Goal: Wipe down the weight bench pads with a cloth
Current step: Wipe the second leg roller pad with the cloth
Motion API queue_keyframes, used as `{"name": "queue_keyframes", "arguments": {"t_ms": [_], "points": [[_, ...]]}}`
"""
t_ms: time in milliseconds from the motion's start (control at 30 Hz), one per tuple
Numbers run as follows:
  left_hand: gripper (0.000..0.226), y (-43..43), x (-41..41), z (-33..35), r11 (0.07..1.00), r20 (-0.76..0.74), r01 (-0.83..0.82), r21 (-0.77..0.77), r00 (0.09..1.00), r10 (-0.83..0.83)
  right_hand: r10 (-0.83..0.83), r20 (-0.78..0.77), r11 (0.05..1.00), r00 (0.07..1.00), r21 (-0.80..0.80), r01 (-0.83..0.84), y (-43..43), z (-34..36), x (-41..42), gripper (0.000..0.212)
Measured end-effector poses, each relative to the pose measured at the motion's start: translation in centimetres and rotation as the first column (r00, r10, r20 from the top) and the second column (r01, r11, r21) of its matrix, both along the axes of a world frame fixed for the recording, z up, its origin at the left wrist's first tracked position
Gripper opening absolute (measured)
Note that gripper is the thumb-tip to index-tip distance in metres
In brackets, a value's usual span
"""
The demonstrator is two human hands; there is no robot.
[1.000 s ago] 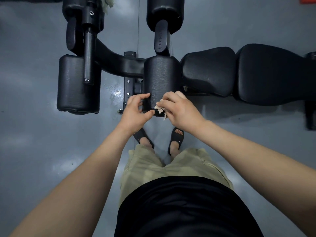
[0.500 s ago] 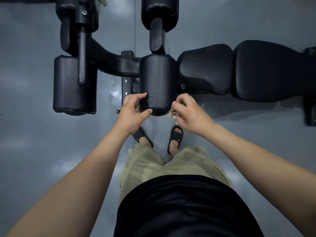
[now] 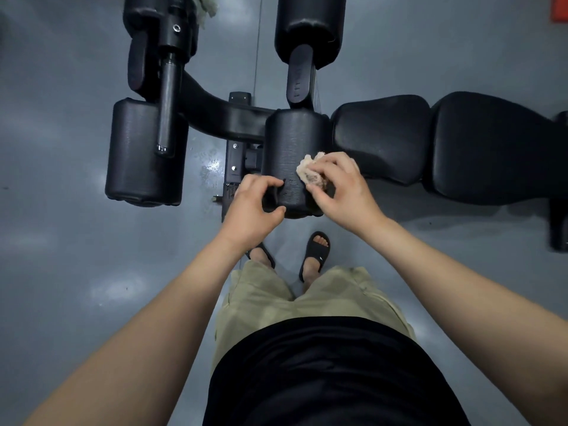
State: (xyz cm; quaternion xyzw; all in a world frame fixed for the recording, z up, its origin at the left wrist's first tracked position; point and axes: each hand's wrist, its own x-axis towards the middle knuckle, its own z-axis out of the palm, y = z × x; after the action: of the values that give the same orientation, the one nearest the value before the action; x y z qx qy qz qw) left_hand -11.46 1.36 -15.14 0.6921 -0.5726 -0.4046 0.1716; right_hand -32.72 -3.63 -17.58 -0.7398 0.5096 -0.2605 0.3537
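a black weight bench (image 3: 227,118) is seen from above across the upper half of the frame, standing on a grey floor (image 3: 61,272). its seat pad (image 3: 381,133) and back pad (image 3: 498,149) are laid out toward the right edge. the near roller pad (image 3: 292,139), at the centre of the frame just left of the seat pad, is handled by both hands. the left hand (image 3: 252,207) is placed at this pad's lower left corner; its grip is closed on the pad, with the thumb laid against the near end and the fingers curled over the top. the right hand (image 3: 344,195) is set on the pad's lower right part, and its grip is curled round a crumpled pale cloth (image 3: 309,173), which is pressed against the pad's surface. part of the cloth is left showing past the fingertips toward the upper left. a second roller pad (image 3: 135,155) is seen at centre left, well apart from the hands and crossed by a dark metal bar (image 3: 167,103). a third roller pad (image 3: 310,26) is cut off by the top edge at top centre. a pale wad (image 3: 206,6) is lodged at the top edge, left of centre; what it is cannot be told. below the hands, black sandals (image 3: 316,250), khaki shorts (image 3: 261,299) and a black shirt (image 3: 322,379) are seen at bottom centre.
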Motion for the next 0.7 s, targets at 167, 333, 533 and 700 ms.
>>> {"name": "queue_keyframes", "arguments": {"t_ms": [167,333,533,700], "points": [[0.044,-0.2,0.6,0.0,1.000,-0.005,-0.019,0.016,1.000,0.019,-0.125,0.038,0.987,0.991,0.106,0.120,-1.8,-0.5,0.1,0.023],[0.059,-0.6,0.9,-0.3,0.990,-0.003,-0.103,0.102,0.995,0.103,-0.236,-0.023,0.955,0.972,0.180,0.236,-6.0,0.4,1.0,0.040],[0.057,-1.0,0.9,0.0,0.990,0.048,-0.073,0.119,0.997,0.068,-0.286,-0.043,0.953,0.957,0.096,0.288,-9.6,1.3,2.7,0.032],[0.058,-0.9,0.7,0.0,0.996,0.060,-0.045,0.083,0.997,0.040,-0.262,-0.095,0.964,0.960,0.017,0.265,-7.7,0.9,3.0,0.026]]}}
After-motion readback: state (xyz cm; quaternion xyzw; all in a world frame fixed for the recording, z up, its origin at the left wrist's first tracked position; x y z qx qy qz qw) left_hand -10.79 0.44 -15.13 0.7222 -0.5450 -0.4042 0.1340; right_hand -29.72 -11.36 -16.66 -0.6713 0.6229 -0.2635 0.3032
